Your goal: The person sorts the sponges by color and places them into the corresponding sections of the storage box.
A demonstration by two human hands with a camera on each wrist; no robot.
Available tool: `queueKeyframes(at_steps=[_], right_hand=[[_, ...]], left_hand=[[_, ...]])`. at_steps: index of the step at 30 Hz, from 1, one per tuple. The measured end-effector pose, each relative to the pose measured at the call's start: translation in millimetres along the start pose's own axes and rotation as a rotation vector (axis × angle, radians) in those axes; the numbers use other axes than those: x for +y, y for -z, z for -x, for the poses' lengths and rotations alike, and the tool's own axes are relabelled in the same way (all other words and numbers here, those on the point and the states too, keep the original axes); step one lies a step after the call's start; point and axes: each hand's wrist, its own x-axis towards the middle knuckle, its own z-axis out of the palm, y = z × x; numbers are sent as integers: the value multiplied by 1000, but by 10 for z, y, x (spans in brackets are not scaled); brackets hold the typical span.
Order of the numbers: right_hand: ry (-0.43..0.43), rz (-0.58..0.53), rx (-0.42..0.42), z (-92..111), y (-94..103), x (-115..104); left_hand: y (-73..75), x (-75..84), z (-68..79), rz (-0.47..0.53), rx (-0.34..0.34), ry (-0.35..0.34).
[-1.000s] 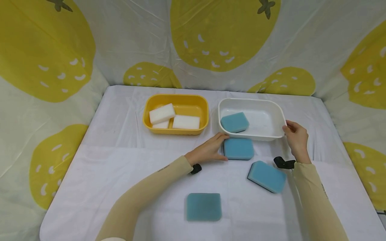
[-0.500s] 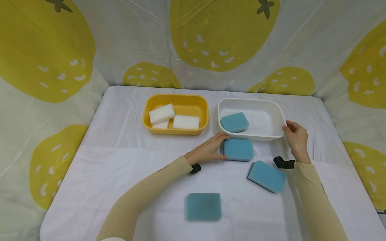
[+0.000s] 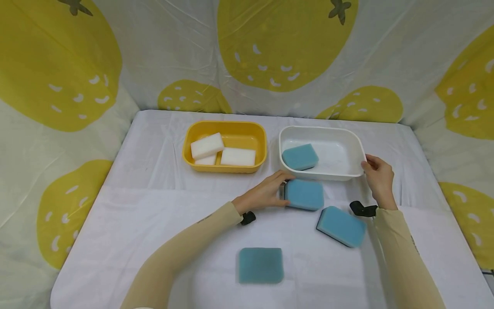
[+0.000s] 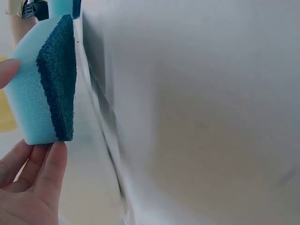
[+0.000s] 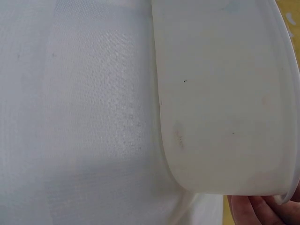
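My left hand (image 3: 264,194) grips a light-blue sponge (image 3: 304,194) with a dark scouring layer, just in front of the white bin (image 3: 341,148). In the left wrist view, the thumb is on one edge of this sponge (image 4: 33,93) and the fingertips are on the opposite edge, the dark layer facing the tablecloth. My right hand (image 3: 380,178) pinches the white bin's right rim; in the right wrist view, fingers (image 5: 255,211) show behind the bin's wall (image 5: 225,103). Inside the white bin, another blue sponge (image 3: 300,157) lies at the left end.
A yellow bin (image 3: 225,169) with several white sponges (image 3: 238,157) stands left of the white one. On the white cloth lie a tilted blue sponge (image 3: 341,226) near the right forearm and a greener sponge (image 3: 260,265) at the front. A lemon-print curtain (image 3: 185,51) hangs behind the table.
The gripped sponge has come slightly toward me and a little left, away from the white bin, turning slightly. My left hand has shifted with it; the right hand has stayed at the rim.
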Motion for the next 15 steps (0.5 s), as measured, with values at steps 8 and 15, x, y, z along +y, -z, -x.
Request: queueKeyframes(at_steps=[8,15], right_hand=[[2,-8,4,-6,-1,13],[-1,-12,8,-25,-5,23]], left_hand=[[74,96,30,97,28,-72],[251,209,-13,131,94,-122]])
